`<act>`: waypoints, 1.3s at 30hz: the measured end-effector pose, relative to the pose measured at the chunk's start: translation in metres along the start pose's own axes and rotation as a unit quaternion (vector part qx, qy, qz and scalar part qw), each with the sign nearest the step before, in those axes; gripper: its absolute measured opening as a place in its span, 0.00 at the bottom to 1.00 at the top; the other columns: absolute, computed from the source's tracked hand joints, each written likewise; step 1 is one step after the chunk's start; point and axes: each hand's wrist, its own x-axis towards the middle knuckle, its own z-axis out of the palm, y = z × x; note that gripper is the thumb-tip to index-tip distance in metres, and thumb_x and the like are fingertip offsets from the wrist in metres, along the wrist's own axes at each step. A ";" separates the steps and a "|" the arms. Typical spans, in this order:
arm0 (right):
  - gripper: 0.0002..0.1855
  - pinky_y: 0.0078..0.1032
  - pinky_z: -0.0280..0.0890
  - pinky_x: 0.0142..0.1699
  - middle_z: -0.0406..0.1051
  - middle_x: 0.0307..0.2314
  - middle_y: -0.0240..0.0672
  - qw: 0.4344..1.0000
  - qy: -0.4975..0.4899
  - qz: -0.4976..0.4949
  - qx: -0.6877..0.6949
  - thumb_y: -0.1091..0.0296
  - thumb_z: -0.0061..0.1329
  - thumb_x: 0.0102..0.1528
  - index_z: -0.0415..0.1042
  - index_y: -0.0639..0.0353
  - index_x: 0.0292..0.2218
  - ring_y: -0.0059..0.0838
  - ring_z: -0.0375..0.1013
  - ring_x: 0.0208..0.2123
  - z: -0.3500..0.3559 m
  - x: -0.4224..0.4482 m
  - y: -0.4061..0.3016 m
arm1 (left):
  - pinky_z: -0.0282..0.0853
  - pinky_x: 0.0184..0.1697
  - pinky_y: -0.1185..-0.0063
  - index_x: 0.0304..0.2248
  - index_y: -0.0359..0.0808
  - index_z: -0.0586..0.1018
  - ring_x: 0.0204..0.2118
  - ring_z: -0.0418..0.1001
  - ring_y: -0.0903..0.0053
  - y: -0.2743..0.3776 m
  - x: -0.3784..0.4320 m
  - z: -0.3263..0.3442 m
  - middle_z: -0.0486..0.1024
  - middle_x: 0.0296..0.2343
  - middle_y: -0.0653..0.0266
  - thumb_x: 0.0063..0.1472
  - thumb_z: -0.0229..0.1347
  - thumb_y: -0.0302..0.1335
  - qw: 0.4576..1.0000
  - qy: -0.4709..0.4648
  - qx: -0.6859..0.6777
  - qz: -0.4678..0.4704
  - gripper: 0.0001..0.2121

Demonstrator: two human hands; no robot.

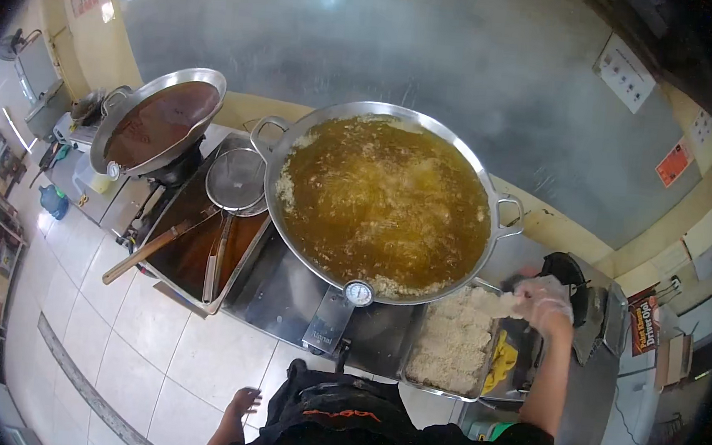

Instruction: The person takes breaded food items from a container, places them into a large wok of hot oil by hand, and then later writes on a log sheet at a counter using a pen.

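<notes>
My right hand [544,301], in a clear plastic glove, grips a pale, flour-coated piece of food [503,304] above the far right corner of a metal tray [471,397] full of breaded pieces. To its left, a large two-handled metal wok [495,233] holds bubbling yellow-brown oil [382,202] with pale foam at its edges. A dial thermometer [358,293] is fixed at the wok's near rim. My left hand [246,400] hangs low beside my dark apron, over the tiled floor, with nothing seen in it; its fingers look loosely bent.
Left of the wok, mesh strainers [237,178] and a wooden-handled tool [146,259] lie over a rectangular metal pan [222,300]. A second wok [208,124] of dark oil stands beyond. A yellow cloth [500,362] lies right of the tray. A metal backsplash [358,40] rises behind.
</notes>
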 end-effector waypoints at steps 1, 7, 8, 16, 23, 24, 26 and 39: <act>0.15 0.34 0.65 0.47 0.74 0.36 0.39 1.000 -0.011 0.018 0.007 0.57 0.54 0.45 0.75 0.51 0.35 0.43 0.71 0.41 -0.021 -0.001 -0.010 | 0.70 0.37 0.67 0.46 0.42 0.72 0.38 0.73 0.71 -0.016 -0.003 -0.013 0.76 0.38 0.66 0.63 0.50 0.39 0.998 0.007 -0.043 -0.046 0.15; 0.15 0.36 0.64 0.42 0.71 0.30 0.41 0.995 0.079 -0.028 0.056 0.59 0.58 0.43 0.72 0.55 0.31 0.44 0.70 0.37 -0.084 0.015 -0.070 | 0.69 0.38 0.66 0.45 0.42 0.72 0.40 0.72 0.70 -0.071 -0.013 -0.052 0.75 0.41 0.65 0.62 0.50 0.35 0.964 -0.046 -0.008 0.261 0.13; 0.16 0.36 0.64 0.42 0.71 0.30 0.41 0.996 0.053 -0.032 0.058 0.58 0.58 0.43 0.72 0.55 0.32 0.43 0.70 0.37 -0.085 0.024 -0.087 | 0.68 0.38 0.66 0.45 0.42 0.72 0.40 0.73 0.70 -0.052 -0.010 -0.046 0.75 0.41 0.65 0.62 0.49 0.35 0.969 -0.029 0.046 0.242 0.13; 0.17 0.33 0.60 0.56 0.72 0.41 0.38 0.983 -0.019 -0.178 0.039 0.56 0.53 0.49 0.76 0.47 0.41 0.38 0.67 0.48 -0.038 0.094 -0.172 | 0.70 0.31 0.71 0.45 0.42 0.73 0.33 0.75 0.74 0.049 0.037 -0.028 0.77 0.35 0.63 0.62 0.53 0.35 0.994 0.052 -0.049 0.085 0.13; 0.22 0.25 0.62 0.56 0.70 0.48 0.35 0.893 0.144 -0.097 0.416 0.56 0.52 0.55 0.72 0.52 0.50 0.30 0.68 0.51 0.003 0.057 -0.062 | 0.70 0.30 0.74 0.44 0.42 0.73 0.31 0.75 0.76 0.055 0.018 -0.011 0.77 0.33 0.65 0.61 0.53 0.34 0.991 0.057 -0.040 0.113 0.12; 0.19 0.27 0.63 0.55 0.72 0.47 0.34 0.866 0.166 -0.038 0.469 0.56 0.50 0.56 0.73 0.50 0.48 0.32 0.70 0.48 0.032 0.057 -0.027 | 0.70 0.30 0.73 0.43 0.43 0.74 0.31 0.75 0.76 0.049 0.016 -0.003 0.77 0.33 0.65 0.61 0.54 0.34 0.993 0.054 -0.033 0.104 0.12; 0.17 0.28 0.64 0.51 0.74 0.44 0.34 0.859 0.171 0.046 0.480 0.54 0.47 0.58 0.74 0.49 0.46 0.33 0.73 0.44 0.100 0.073 0.011 | 0.70 0.30 0.72 0.44 0.43 0.74 0.31 0.75 0.74 -0.002 0.031 -0.026 0.77 0.34 0.64 0.62 0.53 0.34 0.972 0.026 0.087 0.216 0.12; 0.26 0.37 0.66 0.43 0.74 0.38 0.46 0.965 0.045 0.083 0.246 0.51 0.54 0.45 0.73 0.55 0.44 0.45 0.74 0.38 0.390 0.056 0.022 | 0.70 0.30 0.75 0.45 0.42 0.73 0.33 0.75 0.77 0.040 -0.014 0.040 0.77 0.34 0.67 0.60 0.54 0.37 0.999 0.000 0.054 -0.003 0.15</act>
